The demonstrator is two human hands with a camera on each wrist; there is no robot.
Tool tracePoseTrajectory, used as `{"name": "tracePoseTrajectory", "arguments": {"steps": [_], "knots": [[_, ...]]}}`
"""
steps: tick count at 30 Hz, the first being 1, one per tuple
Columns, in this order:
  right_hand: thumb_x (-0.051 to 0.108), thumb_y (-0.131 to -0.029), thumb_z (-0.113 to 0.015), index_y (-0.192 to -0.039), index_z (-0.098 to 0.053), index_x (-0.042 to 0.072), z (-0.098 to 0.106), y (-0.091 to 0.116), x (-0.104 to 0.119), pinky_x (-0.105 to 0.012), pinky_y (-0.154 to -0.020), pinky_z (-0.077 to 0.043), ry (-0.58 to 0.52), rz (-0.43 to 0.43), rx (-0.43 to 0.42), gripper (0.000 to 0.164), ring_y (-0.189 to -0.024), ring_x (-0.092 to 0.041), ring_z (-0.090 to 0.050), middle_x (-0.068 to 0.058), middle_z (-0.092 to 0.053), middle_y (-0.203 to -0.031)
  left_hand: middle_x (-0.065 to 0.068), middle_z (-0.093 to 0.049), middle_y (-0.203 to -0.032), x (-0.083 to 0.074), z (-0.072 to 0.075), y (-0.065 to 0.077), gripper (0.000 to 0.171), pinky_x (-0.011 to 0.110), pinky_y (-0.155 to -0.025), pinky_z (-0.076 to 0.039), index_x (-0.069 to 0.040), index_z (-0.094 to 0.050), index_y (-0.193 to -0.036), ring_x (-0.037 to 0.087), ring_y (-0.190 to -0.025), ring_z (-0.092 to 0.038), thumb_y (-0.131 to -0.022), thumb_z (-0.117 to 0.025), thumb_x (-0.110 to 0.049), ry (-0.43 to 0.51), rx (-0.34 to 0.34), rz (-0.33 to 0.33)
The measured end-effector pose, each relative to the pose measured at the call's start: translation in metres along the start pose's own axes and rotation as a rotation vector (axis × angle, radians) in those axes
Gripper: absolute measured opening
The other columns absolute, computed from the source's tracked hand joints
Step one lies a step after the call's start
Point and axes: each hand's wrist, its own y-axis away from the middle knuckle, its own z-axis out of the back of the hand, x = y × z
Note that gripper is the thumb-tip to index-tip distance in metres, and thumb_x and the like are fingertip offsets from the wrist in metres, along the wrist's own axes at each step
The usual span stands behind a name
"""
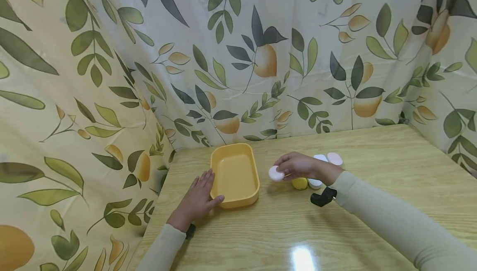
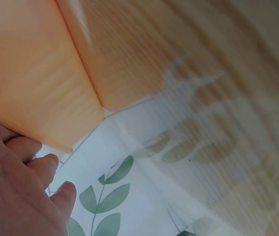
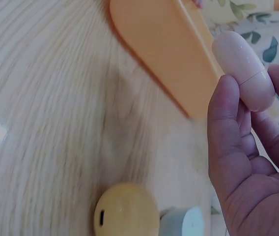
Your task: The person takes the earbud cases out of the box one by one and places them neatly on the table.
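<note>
A pale pink earbud case (image 1: pixel 275 173) with a seam across it is pinched between the thumb and fingers of my right hand (image 1: pixel 298 165). It is held above the table, to the right of a yellow-orange tray (image 1: pixel 234 176). In the right wrist view, the same case (image 3: pixel 242 69) overlaps the tray's side wall (image 3: pixel 164 54). My left hand (image 1: pixel 199 198) rests along the tray's left rim, its fingers extended and its thumb at the near corner. The left wrist view shows those fingers (image 2: pixel 29 147) against the tray's edge (image 2: pixel 46 140).
Under and behind my right hand lie a yellow earbud case (image 1: pixel 299 183) with a dark port, white cases (image 1: pixel 314 183), and another pink case (image 1: pixel 334 158). My forearm partly hides them. A leaf-patterned curtain (image 1: pixel 261 97) borders the wooden table (image 1: pixel 261 238) at the back and sides.
</note>
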Motion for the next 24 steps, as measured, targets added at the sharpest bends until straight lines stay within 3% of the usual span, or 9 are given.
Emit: {"name": "tracePoseTrajectory", "arguments": {"steps": [6, 13, 24], "knots": [[0.005, -0.093, -0.059, -0.118, -0.058, -0.011, 0.014, 0.008, -0.009, -0.043, -0.086, -0.053, -0.032, 0.003, -0.028, 0.03, -0.083, -0.017, -0.062, -0.011, -0.064, -0.098, 0.011, -0.015, -0.161, -0.001, 0.0, 0.0, 0.092, 0.049, -0.116, -0.012, 0.0, -0.02, -0.154, 0.026, -0.147, -0.012, -0.095, -0.036, -0.068, 0.013, -0.03, -0.019], [0.006, -0.094, -0.059, -0.124, -0.051, -0.015, 0.028, 0.018, -0.015, -0.038, -0.081, -0.055, -0.059, 0.019, -0.056, 0.037, -0.084, -0.017, -0.063, -0.011, -0.063, -0.101, 0.008, -0.012, -0.161, -0.002, 0.001, 0.002, 0.093, 0.046, -0.117, -0.01, -0.002, -0.017, -0.155, 0.023, -0.147, -0.009, -0.094, -0.033, -0.071, 0.007, 0.004, 0.004], [0.006, -0.097, -0.055, -0.126, -0.051, -0.013, 0.044, 0.035, -0.023, -0.034, -0.079, -0.056, -0.073, -0.005, -0.128, 0.035, -0.084, -0.017, -0.062, -0.012, -0.063, -0.1, 0.008, -0.012, -0.162, -0.001, 0.001, 0.001, 0.094, 0.046, -0.117, -0.009, -0.001, -0.019, -0.154, 0.022, -0.147, -0.008, -0.094, -0.035, -0.071, 0.021, -0.004, -0.001]]}}
